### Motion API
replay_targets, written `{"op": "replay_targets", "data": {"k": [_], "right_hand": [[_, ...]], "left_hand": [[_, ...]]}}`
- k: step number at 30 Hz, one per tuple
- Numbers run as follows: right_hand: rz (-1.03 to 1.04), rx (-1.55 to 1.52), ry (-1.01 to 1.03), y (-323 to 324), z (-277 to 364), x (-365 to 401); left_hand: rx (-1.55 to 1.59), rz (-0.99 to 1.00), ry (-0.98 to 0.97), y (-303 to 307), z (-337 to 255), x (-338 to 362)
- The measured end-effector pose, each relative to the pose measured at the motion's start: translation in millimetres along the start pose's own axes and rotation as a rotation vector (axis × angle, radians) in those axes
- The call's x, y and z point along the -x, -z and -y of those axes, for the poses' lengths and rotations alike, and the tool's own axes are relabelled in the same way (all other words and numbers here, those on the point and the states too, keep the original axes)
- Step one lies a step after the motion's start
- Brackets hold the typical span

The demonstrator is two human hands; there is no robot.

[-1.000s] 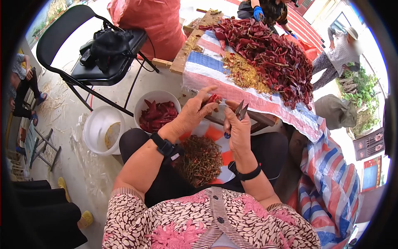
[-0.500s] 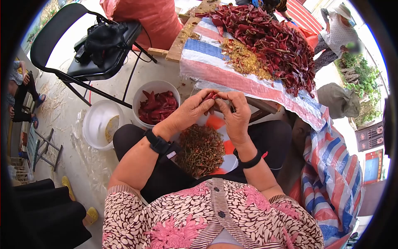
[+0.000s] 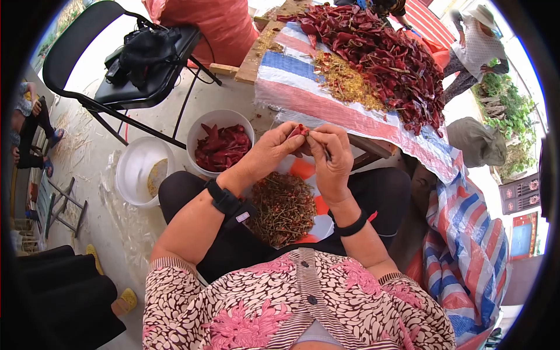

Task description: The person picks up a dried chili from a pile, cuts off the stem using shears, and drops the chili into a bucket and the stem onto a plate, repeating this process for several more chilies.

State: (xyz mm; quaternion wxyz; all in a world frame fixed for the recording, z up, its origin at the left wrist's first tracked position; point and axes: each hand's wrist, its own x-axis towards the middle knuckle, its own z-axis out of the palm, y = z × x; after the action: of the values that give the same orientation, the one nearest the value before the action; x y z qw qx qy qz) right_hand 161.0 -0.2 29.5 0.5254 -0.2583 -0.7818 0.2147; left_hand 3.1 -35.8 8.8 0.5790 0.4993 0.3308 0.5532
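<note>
My left hand (image 3: 277,144) is closed around a dried red chili pepper (image 3: 300,130), whose end pokes up between the fingertips. Thumb and fingers of my right hand (image 3: 331,156) pinch the pepper's stem end, right against the left fingertips. Most of the pepper is hidden by the fingers. Under both hands, a heap of chili stems (image 3: 282,209) with red bits lies between my legs. Just left of my left hand stands a white bucket (image 3: 192,135) with red chili peppers (image 3: 224,149) in it.
Ahead, a table covered with a striped tarp (image 3: 303,96) bears a large pile of dried chilies (image 3: 373,52) and yellow seeds (image 3: 344,83). A white tub (image 3: 131,169) and a black folding chair (image 3: 140,96) stand to the left. Other people are at both sides.
My hands have turned slightly at the pepper, and more of its end shows between the fingertips. At the far right, a person's arm has shifted.
</note>
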Motion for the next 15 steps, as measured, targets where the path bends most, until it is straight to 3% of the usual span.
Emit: {"op": "replay_targets", "data": {"k": [4,10,15], "right_hand": [[0.091,0.143,0.081,7,4,-2],[0.093,-0.703,-0.726,23,27,-11],[0.169,-1.249,-1.025,29,7,-10]], "left_hand": [[0.032,0.024,0.037,1,0,1],[-0.008,0.132,0.002,2,-11,7],[0.033,0.189,-0.009,3,-13,8]]}}
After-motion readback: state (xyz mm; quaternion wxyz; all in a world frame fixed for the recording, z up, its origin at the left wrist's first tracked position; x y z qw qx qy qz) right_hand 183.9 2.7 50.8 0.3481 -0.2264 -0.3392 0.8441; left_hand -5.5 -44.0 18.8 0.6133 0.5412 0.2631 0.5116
